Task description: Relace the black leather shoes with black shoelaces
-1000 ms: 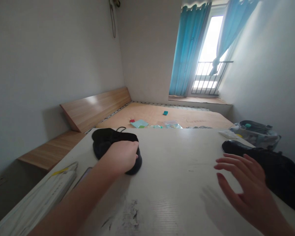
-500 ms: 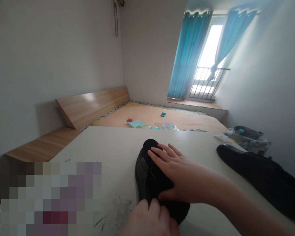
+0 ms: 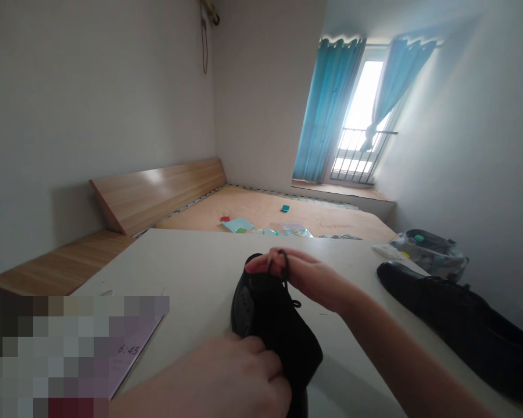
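Note:
A black shoe (image 3: pixel 283 313) stands on the white table in front of me, its toe pointing away. My left hand (image 3: pixel 248 377) is closed around its near left side, fingers curled over the edge. At the far end of the shoe, my right hand (image 3: pixel 300 273) has its fingers bent together. A dark shoelace (image 3: pixel 284 258) loops over these fingers, and another bit of lace hangs below the palm. The fingertips are partly hidden. A second black shoe (image 3: pixel 457 319) lies on the table to the right.
On the white table (image 3: pixel 192 273), a purple-edged screen or card (image 3: pixel 143 342) lies at left, partly blurred out. Beyond is a bed (image 3: pixel 331 219) with small packets and a light blue item (image 3: pixel 238 224). A clear bag (image 3: pixel 436 252) stands past the table's right edge.
My right hand has gone from lying spread on the shoe to bending up with the lace around its fingers. My left hand has moved slightly up along the shoe. The view has tilted slightly.

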The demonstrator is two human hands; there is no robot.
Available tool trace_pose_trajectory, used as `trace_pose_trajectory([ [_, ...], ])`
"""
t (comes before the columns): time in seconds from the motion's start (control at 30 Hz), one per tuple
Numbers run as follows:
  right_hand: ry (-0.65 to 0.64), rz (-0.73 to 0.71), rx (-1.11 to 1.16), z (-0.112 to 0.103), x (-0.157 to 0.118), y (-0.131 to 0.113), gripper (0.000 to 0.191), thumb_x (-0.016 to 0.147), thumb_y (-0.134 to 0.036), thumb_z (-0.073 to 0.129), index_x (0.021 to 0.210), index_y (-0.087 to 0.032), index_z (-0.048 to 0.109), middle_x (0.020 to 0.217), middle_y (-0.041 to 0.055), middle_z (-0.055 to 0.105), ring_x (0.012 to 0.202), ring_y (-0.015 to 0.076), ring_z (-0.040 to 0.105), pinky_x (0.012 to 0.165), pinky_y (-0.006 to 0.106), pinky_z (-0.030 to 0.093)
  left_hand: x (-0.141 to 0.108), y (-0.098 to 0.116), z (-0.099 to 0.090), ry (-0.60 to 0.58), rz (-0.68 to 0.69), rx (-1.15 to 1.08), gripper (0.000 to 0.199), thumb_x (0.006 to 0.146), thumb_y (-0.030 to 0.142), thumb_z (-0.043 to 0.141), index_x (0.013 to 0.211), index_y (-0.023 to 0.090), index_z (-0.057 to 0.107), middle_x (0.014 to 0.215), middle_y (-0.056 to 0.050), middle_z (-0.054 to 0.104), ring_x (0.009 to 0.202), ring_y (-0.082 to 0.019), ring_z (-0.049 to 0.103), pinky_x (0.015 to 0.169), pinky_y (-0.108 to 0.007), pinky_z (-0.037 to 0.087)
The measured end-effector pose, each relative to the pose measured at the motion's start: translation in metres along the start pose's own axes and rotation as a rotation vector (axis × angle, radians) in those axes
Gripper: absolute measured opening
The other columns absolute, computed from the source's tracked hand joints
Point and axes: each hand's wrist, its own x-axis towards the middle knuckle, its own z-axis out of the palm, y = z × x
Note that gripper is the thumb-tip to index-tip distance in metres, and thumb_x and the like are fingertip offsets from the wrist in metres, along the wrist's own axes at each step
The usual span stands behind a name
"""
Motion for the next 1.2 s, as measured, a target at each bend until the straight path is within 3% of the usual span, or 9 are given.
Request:
trace_pose_trajectory([
  [0.07,0.118,0.053,0.31,-0.012,-0.002,-0.005,0.029,0.09,-0.047,0.035,0.074,-0.023,0.037,0.07,-0.0011,0.057,0.058,0.0128,0.057,0.072,0.032,0.049,-0.004,-0.001,-0.009,0.022,-0.098,-0.068,0.021,0.086,0.02,0.057,0.103,0.02,0.07,0.1,-0.009,0.072,0.094,-0.026,0.066,0.081,-0.035,0.051],
  [0.13,0.206,0.113,0.387,-0.028,-0.008,-0.013,0.03,0.085,-0.049,0.039,0.071,-0.024,0.031,0.05,-0.009,0.032,0.034,0.0078,0.028,0.048,0.026,0.04,-0.005,-0.003,-0.015,0.074,-0.244,-0.08,0.021,0.087,0.026,0.056,0.103,0.021,0.069,0.102,-0.01,0.07,0.096,-0.028,0.065,0.083,-0.04,0.051],
  [0.23,0.313,0.14,0.298,-0.057,-0.018,-0.024,0.026,0.083,-0.044,0.039,0.07,-0.024,0.029,0.047,-0.0103,0.017,0.036,0.0082,0.007,0.038,0.022,0.02,0.002,-0.011,-0.016,0.153,-0.416,-0.013,0.024,0.09,0.029,0.052,0.107,0.018,0.065,0.111,-0.013,0.065,0.104,-0.031,0.06,0.089,-0.046,0.048],
  [0.4,0.504,0.197,0.037,-0.087,-0.028,-0.02,0.026,0.086,-0.041,0.034,0.068,-0.023,0.029,0.049,-0.0081,0.023,0.04,0.0094,0.014,0.04,0.022,0.022,0.016,-0.027,-0.004,0.237,-0.442,0.037,0.025,0.086,0.027,0.056,0.107,0.015,0.059,0.114,-0.013,0.061,0.107,-0.03,0.056,0.091,-0.046,0.047],
  [0.57,0.175,0.474,-0.243,-0.061,-0.023,0.003,0.023,0.083,-0.041,0.052,0.072,-0.021,0.054,0.053,-0.0033,0.045,0.042,0.0114,0.04,0.041,0.025,0.034,0.021,-0.035,0.0,0.295,-0.415,0.023,0.026,0.078,0.023,0.055,0.102,0.016,0.061,0.109,-0.011,0.063,0.099,-0.028,0.061,0.085,-0.042,0.049],
  [0.7,-0.056,0.516,-0.394,-0.037,-0.017,0.012,0.02,0.074,-0.036,0.068,0.064,-0.02,0.062,0.063,0.0021,0.059,0.06,0.0167,0.053,0.06,0.03,0.043,0.024,-0.042,-0.006,0.31,-0.406,0.028,0.016,0.082,0.022,0.048,0.081,0.018,0.063,0.089,-0.008,0.067,0.079,-0.024,0.064,0.068,-0.034,0.048],
  [0.9,-0.033,0.424,-0.418,-0.023,-0.01,0.014,0.046,0.092,-0.056,0.04,0.068,-0.019,0.055,0.068,0.0028,0.058,0.061,0.0158,0.052,0.061,0.031,0.04,0.024,-0.053,-0.007,0.32,-0.411,-0.014,0.017,0.079,0.019,0.049,0.078,0.02,0.066,0.083,-0.005,0.068,0.076,-0.021,0.065,0.063,-0.03,0.044],
  [1.03,0.06,0.337,-0.34,-0.016,-0.008,0.013,0.034,0.082,-0.045,0.06,0.064,-0.02,0.046,0.059,-0.0025,0.048,0.054,0.0113,0.042,0.051,0.026,0.032,0.023,-0.056,-0.006,0.331,-0.408,-0.041,0.015,0.078,0.021,0.051,0.081,0.022,0.065,0.085,-0.003,0.067,0.078,-0.021,0.064,0.065,-0.03,0.044],
  [1.2,0.116,0.26,-0.05,-0.037,-0.013,-0.003,0.034,0.08,-0.054,0.056,0.08,-0.021,0.046,0.072,-0.003,0.049,0.061,0.0106,0.049,0.06,0.025,0.042,0.023,-0.056,-0.006,0.332,-0.404,-0.038,0.012,0.074,0.02,0.052,0.079,0.021,0.063,0.085,-0.004,0.065,0.079,-0.022,0.063,0.066,-0.031,0.045],
])
